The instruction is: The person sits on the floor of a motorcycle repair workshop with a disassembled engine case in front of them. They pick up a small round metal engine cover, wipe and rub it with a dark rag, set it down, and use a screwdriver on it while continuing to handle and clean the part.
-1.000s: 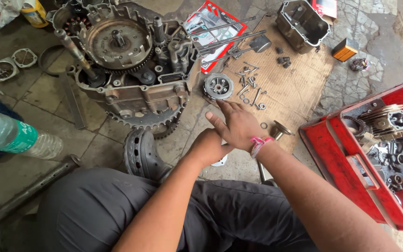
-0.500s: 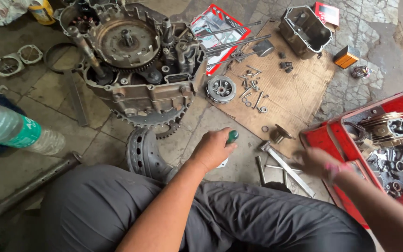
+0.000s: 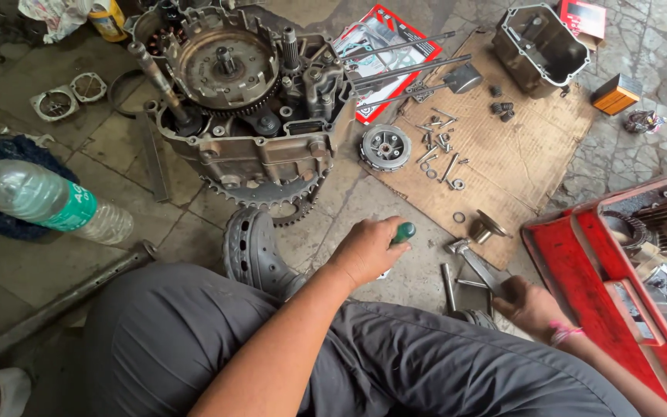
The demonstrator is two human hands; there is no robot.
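We see our left hand [image 3: 364,251] held low over the stone floor [image 3: 194,224], its fingers curled shut around a green-handled tool [image 3: 404,232] whose rounded green end pokes out past the knuckles; the working end is hidden under the palm, so we cannot tell what kind of tool it is. Our right hand [image 3: 533,305] rests further right, just beside the red tray [image 3: 580,286], with its fingers wrapped about the handle of a metal hammer [image 3: 479,262] that lies on the floor, head pointing up and away from us. A few loose steel pins [image 3: 448,286] lie close by the hammer, between the two hands.

Ahead of the left hand stands the opened engine case [image 3: 248,108], its big toothed clutch basket facing up. To the right of it a sheet of cardboard [image 3: 519,154] carries a round clutch hub [image 3: 385,147], scattered bolts and washers [image 3: 441,150] and long rods [image 3: 407,66]. A plastic water bottle [image 3: 40,201] lies on its side far to the left (well apart from both hands), and a grey perforated shoe [image 3: 252,251] sits by our knee
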